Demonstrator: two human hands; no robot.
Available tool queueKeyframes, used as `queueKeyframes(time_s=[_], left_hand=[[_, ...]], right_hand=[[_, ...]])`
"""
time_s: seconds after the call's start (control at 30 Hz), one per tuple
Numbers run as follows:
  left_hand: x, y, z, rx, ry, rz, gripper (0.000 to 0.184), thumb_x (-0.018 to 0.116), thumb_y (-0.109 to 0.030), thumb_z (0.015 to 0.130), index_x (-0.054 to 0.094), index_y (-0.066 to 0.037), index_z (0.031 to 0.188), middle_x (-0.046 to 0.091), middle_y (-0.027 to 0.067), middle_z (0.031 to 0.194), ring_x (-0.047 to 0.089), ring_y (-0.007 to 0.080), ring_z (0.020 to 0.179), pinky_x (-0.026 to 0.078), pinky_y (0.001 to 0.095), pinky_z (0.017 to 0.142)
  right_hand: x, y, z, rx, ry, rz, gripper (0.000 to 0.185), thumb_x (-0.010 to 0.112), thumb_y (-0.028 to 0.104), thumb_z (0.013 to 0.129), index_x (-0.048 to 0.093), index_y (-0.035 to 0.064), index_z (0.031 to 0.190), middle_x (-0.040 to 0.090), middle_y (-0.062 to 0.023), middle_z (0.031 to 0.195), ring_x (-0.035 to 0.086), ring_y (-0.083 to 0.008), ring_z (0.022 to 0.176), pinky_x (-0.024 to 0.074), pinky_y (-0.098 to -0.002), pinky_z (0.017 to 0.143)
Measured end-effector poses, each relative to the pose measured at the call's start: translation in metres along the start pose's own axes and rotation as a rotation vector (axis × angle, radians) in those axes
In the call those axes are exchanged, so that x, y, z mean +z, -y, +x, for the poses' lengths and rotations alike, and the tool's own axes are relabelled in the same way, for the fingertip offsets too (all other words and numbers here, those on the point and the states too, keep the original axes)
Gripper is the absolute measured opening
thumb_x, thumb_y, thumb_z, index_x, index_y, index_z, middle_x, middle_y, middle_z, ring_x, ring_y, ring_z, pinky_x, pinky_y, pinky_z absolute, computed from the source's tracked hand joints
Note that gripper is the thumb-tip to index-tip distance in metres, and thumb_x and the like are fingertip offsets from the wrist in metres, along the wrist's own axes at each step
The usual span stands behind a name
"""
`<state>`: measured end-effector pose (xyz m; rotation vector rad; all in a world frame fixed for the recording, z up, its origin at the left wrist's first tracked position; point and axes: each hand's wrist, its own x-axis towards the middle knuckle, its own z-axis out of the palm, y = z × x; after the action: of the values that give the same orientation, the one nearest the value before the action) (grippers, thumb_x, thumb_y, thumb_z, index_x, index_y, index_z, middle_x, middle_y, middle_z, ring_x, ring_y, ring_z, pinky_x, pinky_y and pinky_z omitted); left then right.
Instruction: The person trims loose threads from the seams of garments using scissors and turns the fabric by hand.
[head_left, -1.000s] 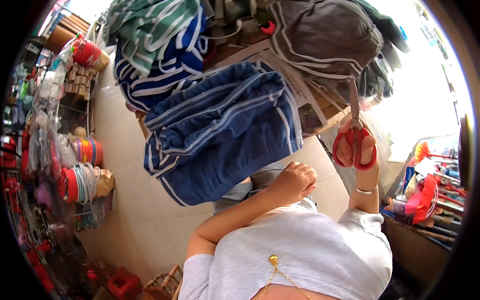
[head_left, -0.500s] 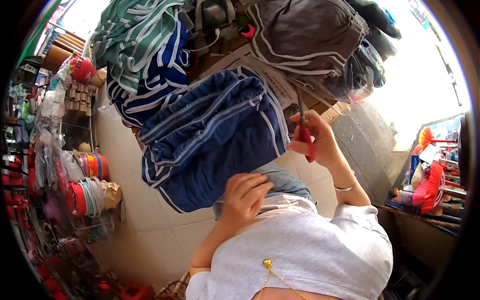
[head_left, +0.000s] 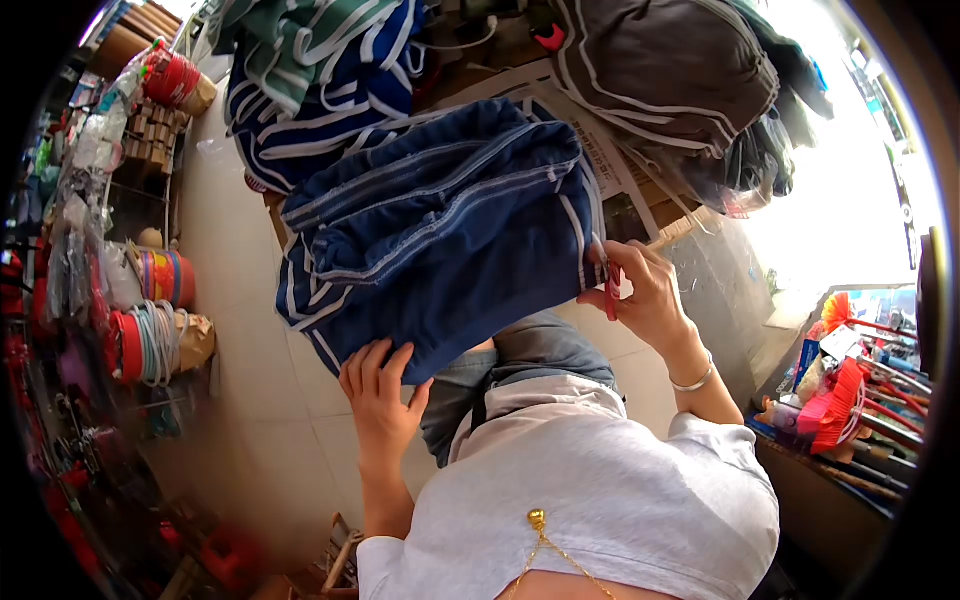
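A folded pile of blue cloth with white stripes [head_left: 460,250] lies in front of me, its near edge overhanging my lap. My left hand [head_left: 383,385] rests with spread fingers on the near left edge of the cloth. At the right edge of the pile, my right hand [head_left: 640,290] is closed around red-handled scissors [head_left: 612,292], whose blades point up beside the white stripe. Whether the blades touch the cloth I cannot tell.
Green striped cloth [head_left: 300,50] lies on darker blue cloth at the back left. Brown clothes [head_left: 670,70] are piled at the back right. A printed sheet [head_left: 610,165] lies under the blue pile. Crowded shelves stand left; brushes [head_left: 840,400] lie right.
My left hand has moved forward and left onto the cloth's near edge, with its fingers spread. My right hand has brought the scissors down and left to the cloth's right edge.
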<state>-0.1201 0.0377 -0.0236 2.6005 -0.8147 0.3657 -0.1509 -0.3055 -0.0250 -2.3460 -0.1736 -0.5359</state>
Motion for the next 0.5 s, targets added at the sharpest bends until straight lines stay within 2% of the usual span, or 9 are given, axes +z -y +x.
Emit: queueKeyframes(time_s=[0.1,0.17,0.27,0.33,0.5], left_hand=[[-0.005,0.011,0.000,0.006,-0.001,-0.113,0.054,0.079,-0.016,0.063,0.059,-0.009,0.113,0.056,0.0116,0.117,0.050,0.0341,0.110,0.035,0.0465,0.096],[-0.013,0.015,0.002,0.018,0.071,-0.155,0.056,0.079,-0.016,0.064,0.058,-0.013,0.116,0.057,0.0082,0.120,0.052,0.0278,0.112,0.035,0.0455,0.097],[-0.014,0.027,-0.001,0.080,0.086,-0.160,0.053,0.076,-0.015,0.067,0.057,-0.009,0.116,0.057,0.0101,0.121,0.052,0.0314,0.112,0.034,0.0459,0.099],[-0.017,0.015,0.006,0.051,0.049,-0.134,0.051,0.075,-0.015,0.067,0.058,-0.010,0.114,0.057,0.0095,0.121,0.052,0.0306,0.112,0.034,0.0465,0.100],[0.004,-0.013,0.011,0.038,0.002,-0.035,0.045,0.075,-0.013,0.066,0.061,-0.013,0.108,0.057,0.0081,0.121,0.052,0.0279,0.112,0.032,0.0492,0.101]], right_hand=[[0.004,0.011,0.008,-0.061,0.026,-0.131,0.059,0.085,0.022,0.060,0.056,0.0097,0.111,0.059,-0.0052,0.072,0.057,-0.0212,0.064,0.0461,-0.0322,0.056],[0.002,0.016,0.013,-0.089,0.068,-0.200,0.058,0.084,0.022,0.061,0.057,0.0109,0.110,0.059,-0.0043,0.072,0.057,-0.0207,0.064,0.0465,-0.0324,0.056],[0.002,0.016,0.013,-0.103,0.092,-0.232,0.055,0.083,0.016,0.062,0.057,0.0111,0.109,0.059,-0.0039,0.072,0.056,-0.0205,0.063,0.0467,-0.0326,0.056],[0.004,0.012,0.013,-0.150,0.088,-0.257,0.053,0.081,0.008,0.061,0.057,0.0112,0.109,0.059,-0.0044,0.071,0.056,-0.0205,0.062,0.0466,-0.0324,0.055],[0.007,0.011,0.011,-0.143,0.090,-0.287,0.052,0.081,0.007,0.061,0.057,0.0103,0.108,0.058,-0.0047,0.069,0.056,-0.0202,0.062,0.0461,-0.0322,0.055]])
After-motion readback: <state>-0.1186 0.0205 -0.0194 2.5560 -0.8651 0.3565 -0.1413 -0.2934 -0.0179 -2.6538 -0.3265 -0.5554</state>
